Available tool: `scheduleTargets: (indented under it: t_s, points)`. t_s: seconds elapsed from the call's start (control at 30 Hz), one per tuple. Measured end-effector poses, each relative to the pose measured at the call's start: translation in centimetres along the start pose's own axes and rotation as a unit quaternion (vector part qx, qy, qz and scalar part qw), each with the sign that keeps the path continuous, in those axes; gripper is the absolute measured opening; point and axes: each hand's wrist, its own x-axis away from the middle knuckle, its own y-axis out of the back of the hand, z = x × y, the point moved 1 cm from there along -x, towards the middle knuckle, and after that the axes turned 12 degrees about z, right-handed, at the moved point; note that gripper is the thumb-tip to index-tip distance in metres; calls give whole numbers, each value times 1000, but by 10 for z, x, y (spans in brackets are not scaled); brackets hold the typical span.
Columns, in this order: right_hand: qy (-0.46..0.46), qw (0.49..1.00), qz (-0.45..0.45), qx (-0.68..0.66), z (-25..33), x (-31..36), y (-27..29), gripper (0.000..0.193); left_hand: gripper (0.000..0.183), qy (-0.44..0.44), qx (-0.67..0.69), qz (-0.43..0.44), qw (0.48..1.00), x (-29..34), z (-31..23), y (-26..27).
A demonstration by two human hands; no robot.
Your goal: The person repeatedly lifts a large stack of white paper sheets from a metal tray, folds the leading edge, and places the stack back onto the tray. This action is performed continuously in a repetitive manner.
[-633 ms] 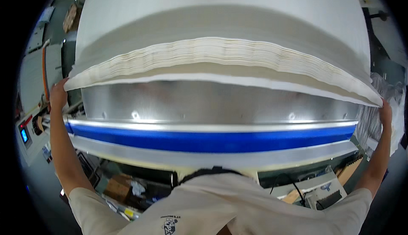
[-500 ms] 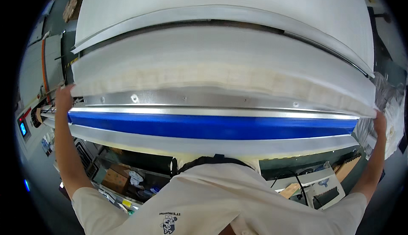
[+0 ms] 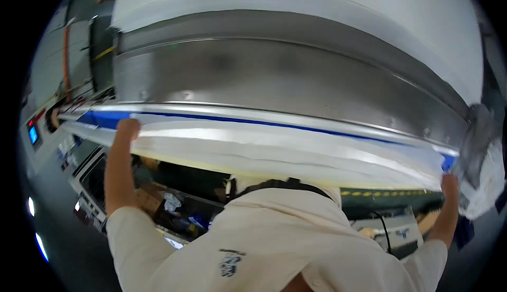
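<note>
Fingers of the left hand [image 3: 128, 129] and right hand [image 3: 449, 183] appear closed on opposite ends of the white sheet [image 3: 285, 146], probably spaced wide to keep it spread. It stretches between them, hiding much of the blue strip [image 3: 105, 118], before the metal plate [image 3: 296, 72].

Edges bend into black corners; glare streaks the blurred white sheet [image 3: 264, 146]; bright spots dot the dim lower left.
</note>
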Motion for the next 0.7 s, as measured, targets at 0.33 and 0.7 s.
scheduleTargets:
  t_s: [0.33, 0.7]
  points:
    - [39, 999, 0, -18, -6, -16, -45, 17, 20, 276, 358, -134, 882, 32, 34, 20]
    - [183, 951, 187, -166, 102, 47, 112, 59, 27, 159, 447, -354, 806, 50, -63, 68]
